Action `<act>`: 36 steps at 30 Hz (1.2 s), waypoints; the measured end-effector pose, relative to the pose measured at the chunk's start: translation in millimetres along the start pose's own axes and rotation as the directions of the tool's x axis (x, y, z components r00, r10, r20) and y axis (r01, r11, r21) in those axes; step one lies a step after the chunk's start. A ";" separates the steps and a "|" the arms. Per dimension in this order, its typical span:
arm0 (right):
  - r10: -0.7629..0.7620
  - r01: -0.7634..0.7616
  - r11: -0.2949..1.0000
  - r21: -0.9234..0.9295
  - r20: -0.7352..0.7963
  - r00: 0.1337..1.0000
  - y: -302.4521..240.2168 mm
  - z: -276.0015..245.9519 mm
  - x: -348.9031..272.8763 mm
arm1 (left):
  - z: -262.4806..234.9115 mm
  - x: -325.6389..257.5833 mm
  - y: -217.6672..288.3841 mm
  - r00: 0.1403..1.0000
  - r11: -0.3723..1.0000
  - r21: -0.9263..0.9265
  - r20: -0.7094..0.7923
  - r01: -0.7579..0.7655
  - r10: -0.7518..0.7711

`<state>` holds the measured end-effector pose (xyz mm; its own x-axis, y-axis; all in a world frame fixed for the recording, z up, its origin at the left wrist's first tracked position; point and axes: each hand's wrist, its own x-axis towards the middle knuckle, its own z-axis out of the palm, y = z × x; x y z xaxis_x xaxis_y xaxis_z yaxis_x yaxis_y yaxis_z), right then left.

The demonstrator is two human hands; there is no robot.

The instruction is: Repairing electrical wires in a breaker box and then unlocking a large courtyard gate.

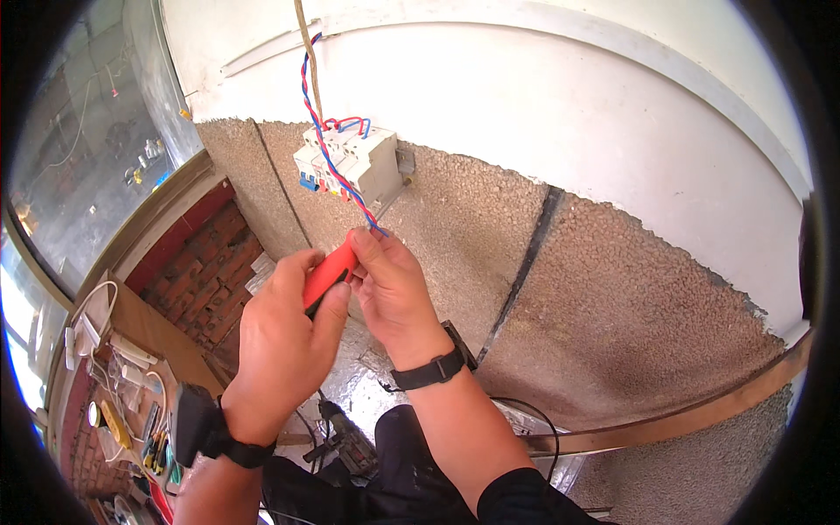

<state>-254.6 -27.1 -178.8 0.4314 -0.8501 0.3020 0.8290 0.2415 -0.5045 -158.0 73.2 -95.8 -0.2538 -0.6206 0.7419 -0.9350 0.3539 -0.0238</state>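
My left hand [278, 328] is closed around a tool with a red-and-black handle [330, 271]; its working end is hidden by my fingers, so I cannot tell its kind. Pressed close beside it, my right hand [389, 284] pinches the lower end of a twisted pair of red and blue wires [329, 162]. The wires hang from a white trunking strip [271, 51] on the wall and pass in front of a white circuit breaker block [372, 162]. Short red and blue loops come out of the block's top. Black bands circle both my wrists.
A power drill [350, 446] lies below my hands, near my knees. On the left, a wooden bench [144, 328] carries loose cables and several hand tools. A brown rail [691, 416] runs along the lower right, and a thin brown cable [308, 61] hangs above the breakers.
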 end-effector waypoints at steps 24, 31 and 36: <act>0.071 -0.071 0.997 -0.043 -0.010 0.997 -3.9 16.5 -6.7 | -13.6 -6.3 -3.2 0.453 -0.162 -0.578 0.758 0.800 -0.470; 0.055 -0.065 0.986 -0.152 -0.070 0.996 3.0 5.6 -5.8 | 9.1 -18.3 1.4 0.748 0.525 -0.534 0.443 0.663 -0.495; 0.041 -0.068 0.970 -0.233 -0.119 0.992 -3.1 6.2 -14.7 | 12.3 -22.3 2.8 0.627 0.220 -0.611 0.601 0.760 -0.495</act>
<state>-261.3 -12.4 -176.6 0.4197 -0.8890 0.1831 0.6921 0.1829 -0.6983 -158.0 79.4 -120.6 0.1551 -0.9851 0.0740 -0.2470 0.0338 0.9684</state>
